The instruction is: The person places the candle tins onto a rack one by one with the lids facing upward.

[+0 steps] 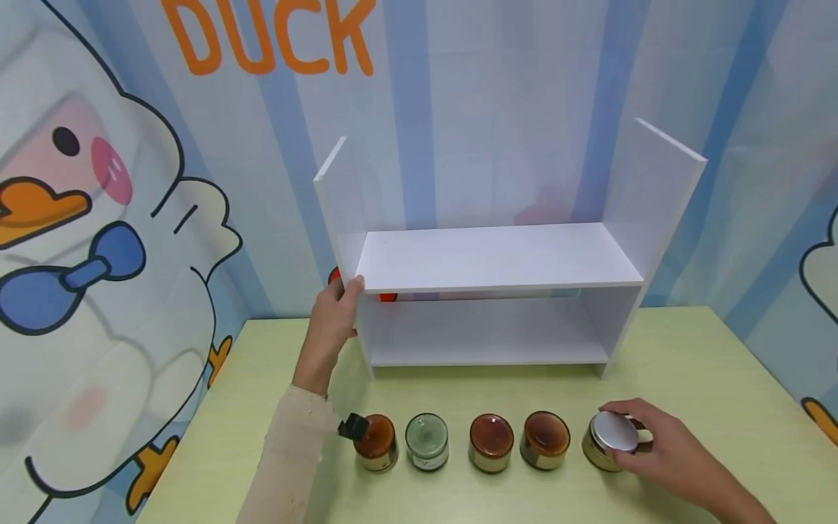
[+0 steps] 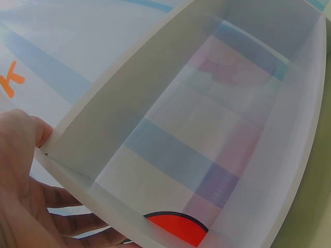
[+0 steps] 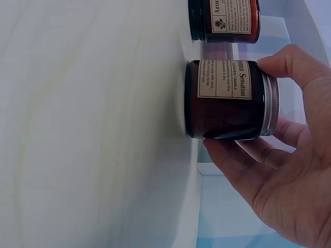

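Observation:
My left hand [image 1: 332, 320] grips the left side panel of a white two-tier shelf [image 1: 487, 258], thumb at the front edge by the upper board. In the left wrist view, the fingers of that hand [image 2: 23, 181] lie along the panel's outer side. At the right end of a row of jars, my right hand [image 1: 684, 455] holds a scented candle [image 1: 615, 431] with a silver lid. The right wrist view shows this candle's dark amber glass and cream label [image 3: 225, 80], with thumb and fingers on opposite sides. The candle stands upright, its base close to the tabletop.
Left of the held candle stand two amber jars [image 1: 545, 440] [image 1: 491, 442], a green jar [image 1: 427, 442] and another amber jar [image 1: 377, 442]. A small black block [image 1: 353, 427] by the left sleeve overlaps that last jar. Behind the pale yellow-green table [image 1: 694, 349] hangs a duck-print cloth [image 1: 504, 109].

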{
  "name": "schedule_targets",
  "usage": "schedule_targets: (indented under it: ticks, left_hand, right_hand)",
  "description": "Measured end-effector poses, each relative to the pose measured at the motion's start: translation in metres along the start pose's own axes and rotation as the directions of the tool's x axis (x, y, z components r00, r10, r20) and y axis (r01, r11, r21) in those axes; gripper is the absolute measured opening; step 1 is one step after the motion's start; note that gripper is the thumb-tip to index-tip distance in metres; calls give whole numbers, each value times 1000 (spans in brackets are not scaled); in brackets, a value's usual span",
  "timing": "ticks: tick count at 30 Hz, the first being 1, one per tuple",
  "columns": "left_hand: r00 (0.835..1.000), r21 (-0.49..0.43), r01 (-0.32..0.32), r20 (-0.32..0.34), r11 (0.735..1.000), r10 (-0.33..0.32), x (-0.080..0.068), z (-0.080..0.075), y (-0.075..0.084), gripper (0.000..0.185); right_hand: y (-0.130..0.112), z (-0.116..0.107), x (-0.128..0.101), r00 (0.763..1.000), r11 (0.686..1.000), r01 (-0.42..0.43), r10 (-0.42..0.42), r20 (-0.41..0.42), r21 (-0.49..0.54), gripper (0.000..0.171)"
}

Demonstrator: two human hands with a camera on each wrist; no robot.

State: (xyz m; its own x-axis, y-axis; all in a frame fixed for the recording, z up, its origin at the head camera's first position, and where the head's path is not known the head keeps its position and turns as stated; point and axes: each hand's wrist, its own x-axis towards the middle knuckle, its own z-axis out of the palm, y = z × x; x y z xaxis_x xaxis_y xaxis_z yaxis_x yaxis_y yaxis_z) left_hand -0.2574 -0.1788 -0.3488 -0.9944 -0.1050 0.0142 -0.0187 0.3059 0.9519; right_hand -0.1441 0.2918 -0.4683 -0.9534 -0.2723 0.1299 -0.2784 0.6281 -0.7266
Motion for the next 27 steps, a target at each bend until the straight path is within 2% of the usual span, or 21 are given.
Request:
schedule_targets:
  ticks: [7,13,27]
  left_hand:
    - [1000,1,-9,5,1000,9,0,-1,-1,71]
    - [1000,-1,-13,5,1000,13,1,-1,-1,70]
    - [1000,-6,-12,5,1000,12,1,-1,-2,70]
  right_hand:
    - [-4,2,2,1000,998,-23,23,-11,-59,53]
    - [-5,4,2,999,993,8,-13,-40,-120,53]
    - [-7,3,1,999,992,26,-30,-33,-120,54]
